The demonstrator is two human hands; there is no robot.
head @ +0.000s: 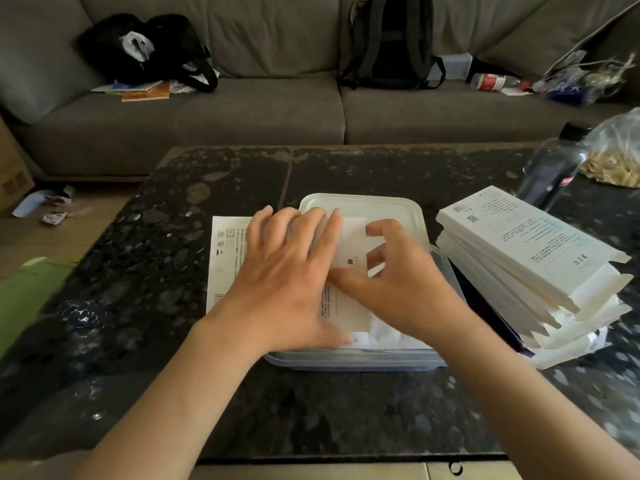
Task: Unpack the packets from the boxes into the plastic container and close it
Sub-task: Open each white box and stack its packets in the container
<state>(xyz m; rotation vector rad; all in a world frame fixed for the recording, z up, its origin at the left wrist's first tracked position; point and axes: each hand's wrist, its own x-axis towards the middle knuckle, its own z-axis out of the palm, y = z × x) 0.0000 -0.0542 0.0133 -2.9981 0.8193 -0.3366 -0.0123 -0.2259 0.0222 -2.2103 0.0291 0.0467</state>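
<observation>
A clear plastic container point(349, 361) stands in the middle of the dark table, with white packets point(388, 332) lying in it. Its whitish lid point(391, 206) lies just behind it. Over the container lies a white box point(351, 263) with small print. My left hand point(287, 275) rests flat on that box's left side, fingers straight. My right hand point(398, 282) holds the box's right end, thumb laid across its top and fingers curled at its far edge. A flat white box point(225, 247) lies left of the container, partly under my left hand.
A stack of white boxes point(530, 258) sits right of the container, against its side. Behind it stand a dark bottle point(554, 164) and a plastic bag point(616, 150). A grey sofa with bags runs along the back. A green folder point(27, 292) lies at the left.
</observation>
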